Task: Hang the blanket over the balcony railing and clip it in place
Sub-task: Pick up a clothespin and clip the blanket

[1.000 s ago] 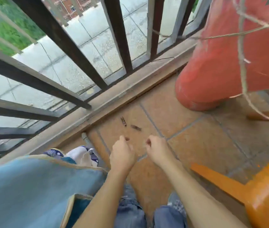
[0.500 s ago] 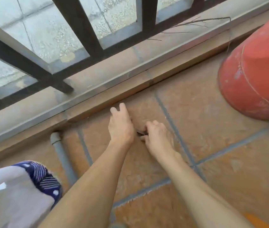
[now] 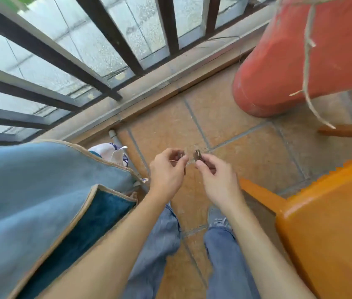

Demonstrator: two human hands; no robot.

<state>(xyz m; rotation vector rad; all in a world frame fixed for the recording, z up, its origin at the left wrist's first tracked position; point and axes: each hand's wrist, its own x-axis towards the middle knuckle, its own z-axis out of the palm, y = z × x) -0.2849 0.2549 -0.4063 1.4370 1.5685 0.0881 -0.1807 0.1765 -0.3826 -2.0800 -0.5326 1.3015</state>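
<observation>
1. Fingertips of the left hand pinch a small dark clothes peg. The right hand pinches a second dark peg. Both hands are at centre view, near each other but not touching.
2. The pale blue blanket with tan edging lies at 8 o'clock, beside the left forearm. Its support is out of view, so whether it already hangs on the rail cannot be told.
3. The black metal balcony railing spans 9 to 12 o'clock, with open gaps between the bars.
4. Hazard: a fingertip pinch on so small a peg is weak. A slip near the bars could send the peg through a gap.
5. Hazard: both hands are occupied, so nothing steadies the blanket. It may slide before it is clipped.
6. Hazard: the orange wooden chair at 4 o'clock and the large red-orange pot at 2 o'clock crowd the feet. A dry twig could catch a rising arm.
</observation>
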